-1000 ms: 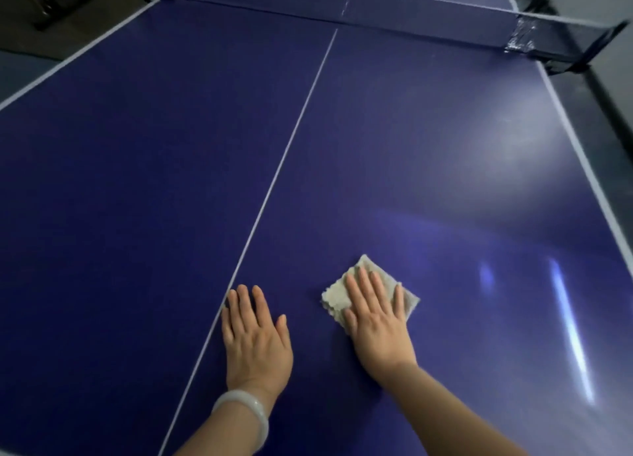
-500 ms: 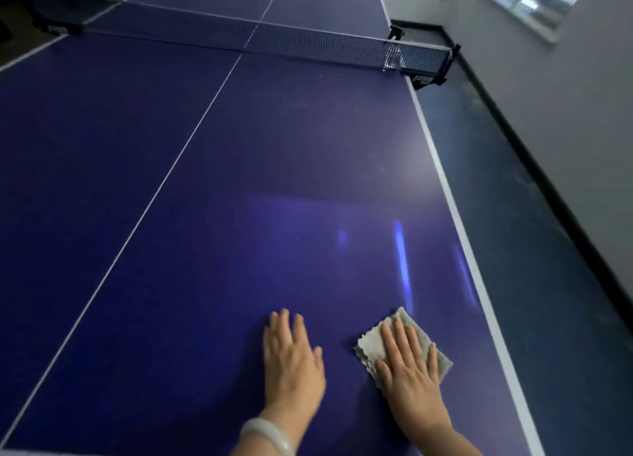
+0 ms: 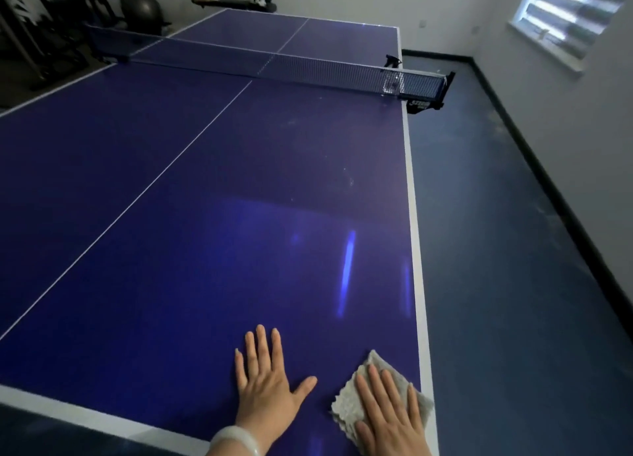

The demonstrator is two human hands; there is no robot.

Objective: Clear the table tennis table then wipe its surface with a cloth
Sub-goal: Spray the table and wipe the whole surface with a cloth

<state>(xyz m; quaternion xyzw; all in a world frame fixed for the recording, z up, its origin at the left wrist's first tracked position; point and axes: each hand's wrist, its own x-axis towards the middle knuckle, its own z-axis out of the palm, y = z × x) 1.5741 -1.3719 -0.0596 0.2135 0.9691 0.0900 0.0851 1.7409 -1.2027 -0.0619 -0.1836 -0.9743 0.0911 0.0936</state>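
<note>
The blue desk (image 3: pixel 212 195) fills most of the frame, its white centre line running from the lower left up toward the net (image 3: pixel 274 65) in the upper middle. No loose items show on its surface, so the clearing part looks done and the wiping is in hand. Faint dusty smudges sit in the right half below the net, judged as not yet wiped.

At the bottom centre the left hand (image 3: pixel 265 392) lies flat on the blue surface, fingers straight and slightly spread, holding nothing; a pale bracelet (image 3: pixel 236 438) circles its wrist. At the lower right the right hand (image 3: pixel 390 421) presses flat on the cloth (image 3: pixel 347 406), fingers straight and close together on top of it, not curled round it.

The cloth is small, grey-beige and folded, lying at the desk's right edge with one corner just over the white border line. It looks soft, light and limp, with a textured nap that should drag a little on the smooth top. A flat palm spread over its middle probably keeps it from bunching; near the edge it could slip off.
</note>
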